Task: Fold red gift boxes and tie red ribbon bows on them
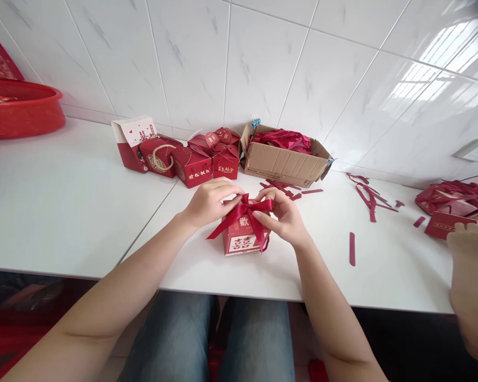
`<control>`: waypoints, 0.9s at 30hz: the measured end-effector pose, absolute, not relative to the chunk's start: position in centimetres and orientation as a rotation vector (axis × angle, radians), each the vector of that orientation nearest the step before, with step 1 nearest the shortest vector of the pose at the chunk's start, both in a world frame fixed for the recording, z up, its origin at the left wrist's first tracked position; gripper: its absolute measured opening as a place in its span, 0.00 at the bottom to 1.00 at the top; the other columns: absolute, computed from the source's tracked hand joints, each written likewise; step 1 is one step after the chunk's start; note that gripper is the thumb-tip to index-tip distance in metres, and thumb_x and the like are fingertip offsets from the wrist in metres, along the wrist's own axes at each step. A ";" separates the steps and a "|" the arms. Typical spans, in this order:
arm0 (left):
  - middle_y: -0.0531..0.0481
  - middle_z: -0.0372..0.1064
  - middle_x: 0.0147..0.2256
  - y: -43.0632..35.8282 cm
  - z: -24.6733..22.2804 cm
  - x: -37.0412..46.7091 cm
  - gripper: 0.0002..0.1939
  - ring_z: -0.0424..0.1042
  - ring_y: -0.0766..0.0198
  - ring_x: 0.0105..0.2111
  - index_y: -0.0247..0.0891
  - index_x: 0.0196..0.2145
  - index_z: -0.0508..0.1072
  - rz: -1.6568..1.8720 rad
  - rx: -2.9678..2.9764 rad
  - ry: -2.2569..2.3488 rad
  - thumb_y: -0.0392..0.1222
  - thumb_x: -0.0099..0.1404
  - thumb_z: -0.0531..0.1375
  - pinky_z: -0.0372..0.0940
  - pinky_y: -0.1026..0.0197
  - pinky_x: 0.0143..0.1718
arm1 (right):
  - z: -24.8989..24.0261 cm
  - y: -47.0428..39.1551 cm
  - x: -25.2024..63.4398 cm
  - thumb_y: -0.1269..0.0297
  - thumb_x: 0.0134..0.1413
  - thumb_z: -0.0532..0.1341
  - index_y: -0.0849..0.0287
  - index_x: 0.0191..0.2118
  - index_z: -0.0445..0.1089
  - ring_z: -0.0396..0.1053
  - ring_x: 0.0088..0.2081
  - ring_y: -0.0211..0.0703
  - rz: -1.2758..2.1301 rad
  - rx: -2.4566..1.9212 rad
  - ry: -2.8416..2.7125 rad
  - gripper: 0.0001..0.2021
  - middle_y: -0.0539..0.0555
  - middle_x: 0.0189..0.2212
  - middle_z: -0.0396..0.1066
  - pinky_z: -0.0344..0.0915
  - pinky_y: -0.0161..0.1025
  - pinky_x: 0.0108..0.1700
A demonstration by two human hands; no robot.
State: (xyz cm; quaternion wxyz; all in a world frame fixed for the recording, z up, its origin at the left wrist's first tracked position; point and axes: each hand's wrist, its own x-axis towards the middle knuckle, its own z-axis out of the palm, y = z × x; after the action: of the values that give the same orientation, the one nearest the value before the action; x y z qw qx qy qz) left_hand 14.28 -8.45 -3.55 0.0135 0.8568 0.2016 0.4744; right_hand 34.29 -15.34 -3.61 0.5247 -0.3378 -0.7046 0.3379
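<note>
A small red and white gift box (242, 240) stands upright on the white table near its front edge. A shiny red ribbon bow (245, 206) sits on its top, with one tail hanging to the left and another down the front. At the bow's left side, my left hand (213, 202) has its thumb and fingers pinched together on the ribbon. My right hand (282, 216) holds the bow's right loop between thumb and fingers. The fingertips of both hands are close together over the box.
Several finished red boxes (193, 162) line the wall. Beside them a cardboard box (284, 163) holds red ribbons. Ribbon scraps (370, 201) lie to the right. Another person's hand (470, 241) touches red boxes at the far right. A red basket (24, 114) is at the far left.
</note>
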 end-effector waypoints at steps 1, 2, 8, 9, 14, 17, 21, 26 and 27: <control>0.48 0.76 0.32 -8.4 -3.5 14.3 0.06 0.73 0.63 0.35 0.39 0.33 0.75 1.474 2.680 0.611 0.36 0.63 0.57 0.69 0.60 0.39 | -3.7 -15.4 34.2 0.62 0.52 0.65 0.55 0.32 0.60 0.67 0.39 0.38 0.816 -0.805 -1.683 0.11 0.51 0.40 0.65 0.68 0.39 0.39; 0.48 0.76 0.32 -8.4 -3.5 14.2 0.06 0.73 0.63 0.35 0.39 0.34 0.75 1.465 2.694 0.590 0.35 0.63 0.57 0.69 0.60 0.39 | -3.7 -15.4 34.1 0.62 0.53 0.64 0.55 0.33 0.61 0.67 0.39 0.38 0.819 -0.804 -1.684 0.10 0.51 0.41 0.66 0.69 0.39 0.39; 0.47 0.74 0.33 -8.8 -3.1 14.2 0.09 0.73 0.64 0.34 0.38 0.35 0.76 1.427 2.658 0.512 0.32 0.62 0.56 0.69 0.63 0.36 | -4.1 -15.3 33.9 0.61 0.55 0.63 0.54 0.37 0.63 0.69 0.40 0.40 0.769 -0.862 -1.673 0.08 0.52 0.39 0.68 0.70 0.40 0.40; 0.47 0.74 0.33 -8.9 -3.1 14.2 0.09 0.73 0.65 0.34 0.37 0.36 0.76 1.440 2.628 0.501 0.32 0.62 0.56 0.68 0.63 0.36 | -4.1 -15.2 33.9 0.60 0.55 0.63 0.54 0.38 0.63 0.69 0.40 0.41 0.755 -0.879 -1.670 0.08 0.53 0.39 0.69 0.70 0.40 0.40; 0.49 0.74 0.34 -8.8 -3.3 14.2 0.11 0.72 0.66 0.32 0.37 0.44 0.71 1.504 2.625 0.532 0.32 0.63 0.56 0.68 0.64 0.35 | -4.5 -15.0 33.8 0.62 0.55 0.62 0.53 0.38 0.63 0.69 0.39 0.41 0.667 -0.924 -1.668 0.07 0.53 0.38 0.70 0.70 0.40 0.38; 0.48 0.74 0.35 -8.6 -3.4 14.0 0.10 0.72 0.64 0.35 0.38 0.43 0.70 1.578 2.759 0.493 0.32 0.64 0.57 0.69 0.62 0.37 | -4.6 -15.0 33.7 0.63 0.55 0.63 0.54 0.38 0.64 0.69 0.38 0.41 0.613 -0.944 -1.659 0.07 0.52 0.37 0.70 0.70 0.39 0.36; 0.50 0.75 0.33 -8.2 -3.3 13.9 0.08 0.72 0.64 0.34 0.39 0.41 0.70 1.621 2.947 0.457 0.32 0.64 0.57 0.68 0.61 0.38 | -4.5 -15.2 33.3 0.63 0.53 0.64 0.54 0.37 0.65 0.69 0.37 0.41 0.572 -0.984 -1.632 0.08 0.52 0.36 0.70 0.69 0.38 0.33; 0.51 0.74 0.31 -8.0 -3.4 13.8 0.07 0.71 0.64 0.33 0.39 0.39 0.72 1.645 3.058 0.464 0.32 0.64 0.57 0.68 0.60 0.37 | -4.3 -15.3 33.1 0.63 0.53 0.64 0.55 0.35 0.65 0.70 0.37 0.41 0.568 -1.009 -1.603 0.06 0.52 0.35 0.71 0.69 0.38 0.34; 0.51 0.75 0.31 -8.1 -3.4 13.8 0.06 0.71 0.63 0.33 0.40 0.39 0.72 1.633 3.055 0.476 0.33 0.64 0.57 0.67 0.60 0.37 | -4.2 -15.3 33.1 0.63 0.53 0.64 0.55 0.35 0.65 0.70 0.37 0.41 0.570 -1.008 -1.601 0.06 0.52 0.35 0.72 0.69 0.38 0.34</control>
State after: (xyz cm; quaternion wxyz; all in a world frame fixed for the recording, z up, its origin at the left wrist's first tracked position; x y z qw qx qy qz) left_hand 13.82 -8.05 -3.39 -0.1766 0.8600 0.1340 0.4596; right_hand 33.05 -15.33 -4.25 0.5503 -0.4260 -0.6766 0.2406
